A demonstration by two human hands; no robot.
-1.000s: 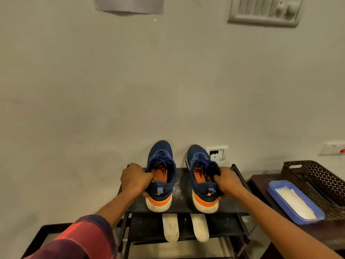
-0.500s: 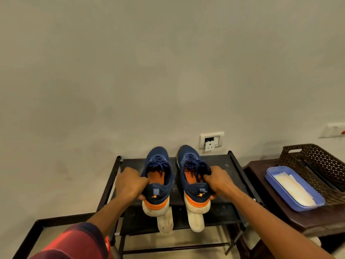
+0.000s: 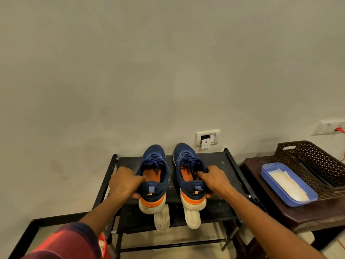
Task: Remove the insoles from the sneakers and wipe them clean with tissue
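Two navy sneakers with orange and white soles stand side by side, heels toward me, on the top shelf of a black shoe rack (image 3: 220,161). My left hand (image 3: 125,182) grips the collar of the left sneaker (image 3: 154,165). My right hand (image 3: 212,179) grips the collar of the right sneaker (image 3: 188,163). An orange insole (image 3: 152,173) shows inside the left shoe, and another orange insole (image 3: 187,174) inside the right. White tissue (image 3: 286,183) lies in a blue tray (image 3: 268,179) on the right.
Two white soles (image 3: 162,220) stick out from the rack's lower shelf under the sneakers. A dark wooden side table (image 3: 252,166) carries the tray and a brown perforated basket (image 3: 317,156). A wall socket (image 3: 207,139) sits just behind the rack.
The view has tilted down, so the rack and sneakers appear nearer. Both hands keep their hold on the sneakers' collars, and the shoes have stayed on the top shelf.
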